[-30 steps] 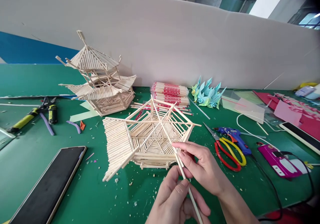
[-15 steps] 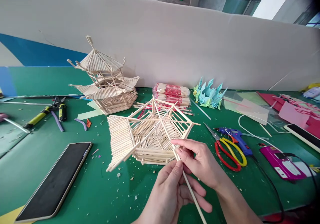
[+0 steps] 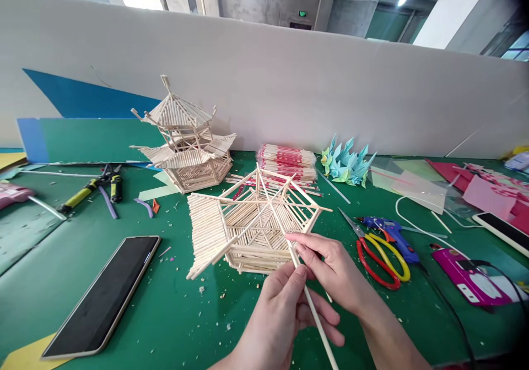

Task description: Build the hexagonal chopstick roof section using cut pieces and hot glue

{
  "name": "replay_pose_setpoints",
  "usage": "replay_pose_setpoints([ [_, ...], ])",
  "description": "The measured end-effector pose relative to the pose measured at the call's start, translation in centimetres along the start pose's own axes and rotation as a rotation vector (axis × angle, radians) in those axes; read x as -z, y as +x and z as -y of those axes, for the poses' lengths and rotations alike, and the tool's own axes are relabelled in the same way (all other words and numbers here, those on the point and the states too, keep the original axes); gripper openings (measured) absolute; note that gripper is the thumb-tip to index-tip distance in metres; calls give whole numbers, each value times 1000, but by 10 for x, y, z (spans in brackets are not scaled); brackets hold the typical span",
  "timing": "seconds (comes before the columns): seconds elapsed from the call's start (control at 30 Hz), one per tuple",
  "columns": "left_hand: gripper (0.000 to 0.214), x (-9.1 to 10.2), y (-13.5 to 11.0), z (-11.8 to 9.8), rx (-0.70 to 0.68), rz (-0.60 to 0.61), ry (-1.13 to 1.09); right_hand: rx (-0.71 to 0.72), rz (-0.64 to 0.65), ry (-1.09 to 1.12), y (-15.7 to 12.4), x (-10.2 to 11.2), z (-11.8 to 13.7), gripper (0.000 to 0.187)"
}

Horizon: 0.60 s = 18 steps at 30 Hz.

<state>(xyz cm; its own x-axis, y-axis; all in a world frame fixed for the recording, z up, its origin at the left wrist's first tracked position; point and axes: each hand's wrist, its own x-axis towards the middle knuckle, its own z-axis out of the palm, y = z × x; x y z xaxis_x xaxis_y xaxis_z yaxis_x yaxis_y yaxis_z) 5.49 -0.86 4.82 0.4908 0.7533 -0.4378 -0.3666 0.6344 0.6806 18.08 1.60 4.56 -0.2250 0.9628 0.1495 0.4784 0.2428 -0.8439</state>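
Observation:
A thin wooden stick (image 3: 316, 320) runs from the bottom edge up to the near rim of a six-sided frame built of sticks (image 3: 252, 224) on the green table. My left hand (image 3: 281, 317) pinches the stick between thumb and fingers. My right hand (image 3: 333, 271) grips it a little higher, fingertips touching the frame's near edge. A fan of sticks covers the frame's left side.
A finished stick pagoda (image 3: 185, 139) stands behind the frame by a bundle of red-wrapped sticks (image 3: 287, 161). Right: red-and-yellow scissors (image 3: 382, 251), blue glue gun (image 3: 392, 232), pink device (image 3: 465, 276), paper cranes (image 3: 347, 161). Left: phone (image 3: 103, 295), yellow-handled cutters (image 3: 93, 185).
The view has tilted up and shifted, so the table items sit lower and to the right. Both hands keep hold of the stick at the frame's near edge.

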Motion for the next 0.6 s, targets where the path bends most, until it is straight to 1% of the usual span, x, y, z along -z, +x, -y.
replay_pose_setpoints([
  [0.13, 24, -1, 2, 0, -9, 14, 43, 14, 15, 8, 0, 0, -2, 30],
  [0.27, 24, -2, 2, 1, -13, 15, 39, 7, 24, 39, -1, 1, -1, 31],
  [0.47, 21, -4, 5, 1, -19, 52, -40, 22, -15, 55, -9, 2, -3, 32],
  [0.6, 18, -4, 5, 2, -18, 68, -97, 34, -51, 29, -21, 5, -9, 35],
])
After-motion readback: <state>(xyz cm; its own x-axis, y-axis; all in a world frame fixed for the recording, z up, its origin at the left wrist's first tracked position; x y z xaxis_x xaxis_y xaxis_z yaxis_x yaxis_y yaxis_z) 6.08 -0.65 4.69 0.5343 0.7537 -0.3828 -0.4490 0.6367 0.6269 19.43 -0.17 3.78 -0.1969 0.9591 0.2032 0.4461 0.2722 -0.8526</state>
